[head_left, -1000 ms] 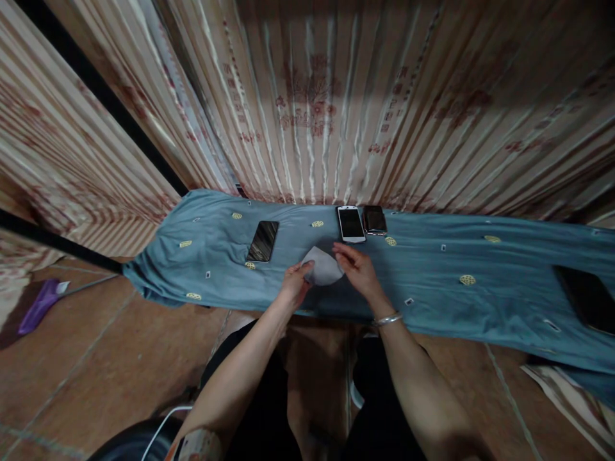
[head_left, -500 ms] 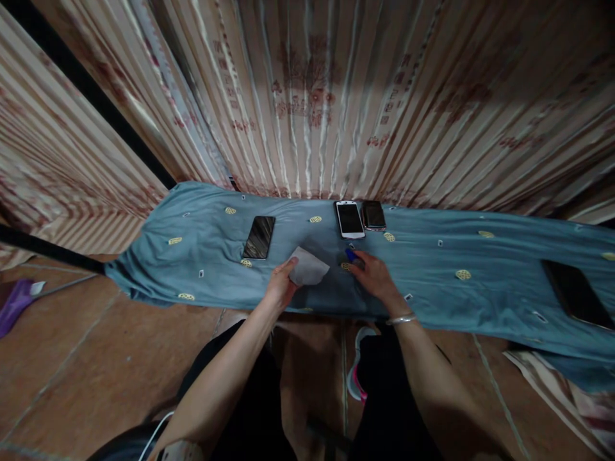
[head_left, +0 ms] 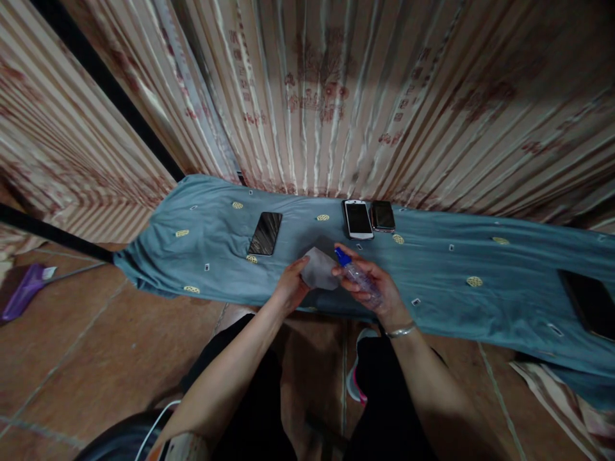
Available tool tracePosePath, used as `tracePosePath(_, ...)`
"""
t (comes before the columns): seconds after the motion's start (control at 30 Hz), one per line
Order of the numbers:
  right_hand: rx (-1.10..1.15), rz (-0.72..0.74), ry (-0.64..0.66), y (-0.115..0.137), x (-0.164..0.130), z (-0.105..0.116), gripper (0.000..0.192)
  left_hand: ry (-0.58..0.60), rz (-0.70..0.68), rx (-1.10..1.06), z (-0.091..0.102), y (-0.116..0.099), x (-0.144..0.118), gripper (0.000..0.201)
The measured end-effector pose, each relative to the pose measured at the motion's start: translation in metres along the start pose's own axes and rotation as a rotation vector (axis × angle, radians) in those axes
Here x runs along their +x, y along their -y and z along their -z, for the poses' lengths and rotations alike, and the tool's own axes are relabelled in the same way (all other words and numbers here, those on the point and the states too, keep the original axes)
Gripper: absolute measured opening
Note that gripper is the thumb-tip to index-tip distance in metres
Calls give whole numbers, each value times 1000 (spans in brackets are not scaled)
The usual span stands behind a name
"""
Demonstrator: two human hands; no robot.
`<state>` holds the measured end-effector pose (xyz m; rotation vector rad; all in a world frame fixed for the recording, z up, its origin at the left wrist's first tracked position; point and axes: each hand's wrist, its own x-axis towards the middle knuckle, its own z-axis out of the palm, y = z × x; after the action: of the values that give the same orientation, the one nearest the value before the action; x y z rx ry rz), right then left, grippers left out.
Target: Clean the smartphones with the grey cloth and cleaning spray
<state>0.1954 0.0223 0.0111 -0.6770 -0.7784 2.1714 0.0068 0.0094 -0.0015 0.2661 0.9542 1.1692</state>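
Between the fingers of my left hand (head_left: 291, 286) is a pale grey cloth or wipe (head_left: 319, 269), held by its left edge. My right hand (head_left: 377, 288) is wrapped round a small clear spray bottle (head_left: 361, 279) with a blue top (head_left: 343, 255). The bottle leans up and to the left, its top close beside the cloth's right edge. Beyond my hands lie a white-framed phone (head_left: 358, 219) and, beside it, a small dark device (head_left: 383, 216). A black phone (head_left: 265, 234) rests further left.
A blue-green cloth with yellow patterns covers the long narrow surface (head_left: 437, 256). At its right end lies a large dark device (head_left: 587, 304). Pleated curtains (head_left: 317, 96) hang behind. A purple dustpan or broom head (head_left: 26, 291) is on the tiled floor (head_left: 81, 346) at left.
My right hand has turned, bringing the spray bottle into clear view and up near the cloth. The left hand has shifted slightly right, and the whole view has moved a little.
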Motion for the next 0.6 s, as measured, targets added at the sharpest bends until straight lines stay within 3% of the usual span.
tracePosePath(0.13, -207, 13, -40, -9, 2, -2, 69, 34, -44, 7, 1, 1, 2, 15)
tracePosePath(0.27, -603, 81, -118, -24, 7, -2, 74, 77, -101, 20, 3, 4, 4, 19)
tracePosePath(0.43, -930, 181, -110, -36, 11, -2, 60, 74, -127, 16, 5, 7, 6, 14)
tracePosePath(0.6, -1026, 235, -151, -38, 12, -6, 47, 50, -118, 6, 6, 7, 8, 15)
